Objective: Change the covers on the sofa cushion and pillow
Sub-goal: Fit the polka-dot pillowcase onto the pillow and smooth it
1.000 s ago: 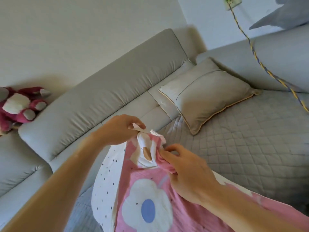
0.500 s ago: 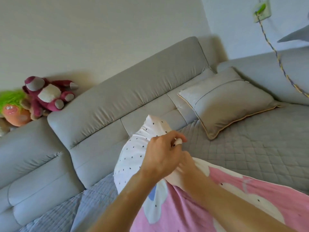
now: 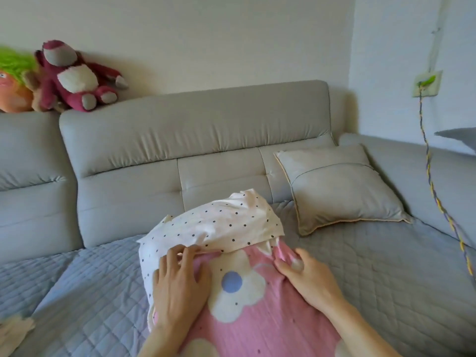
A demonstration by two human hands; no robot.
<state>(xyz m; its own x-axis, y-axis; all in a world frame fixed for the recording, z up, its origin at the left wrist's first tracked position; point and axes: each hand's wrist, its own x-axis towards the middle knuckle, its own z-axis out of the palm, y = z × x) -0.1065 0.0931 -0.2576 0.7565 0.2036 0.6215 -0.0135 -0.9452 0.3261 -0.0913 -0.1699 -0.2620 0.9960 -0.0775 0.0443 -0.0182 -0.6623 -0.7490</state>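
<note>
A pillow in a pink cover with white flowers lies on the quilted seat in front of me. Its far end is wrapped in a white flap with black dots. My left hand rests on the pink cover with its fingers spread, the fingertips touching the edge of the dotted flap. My right hand pinches a gathered fold of pink fabric at the flap's right end. A beige square cushion with pale piping leans against the sofa's back corner, apart from both hands.
The grey sofa has a blue-grey quilted seat pad. A red plush bear and a green-haired toy sit on the backrest at left. A braided cable hangs from a wall socket at right. Pale cloth lies at the lower left.
The pillow has come down from being held up to lying on the seat. My hands have parted: the left now rests flat on the cover, the right pinches fabric further right.
</note>
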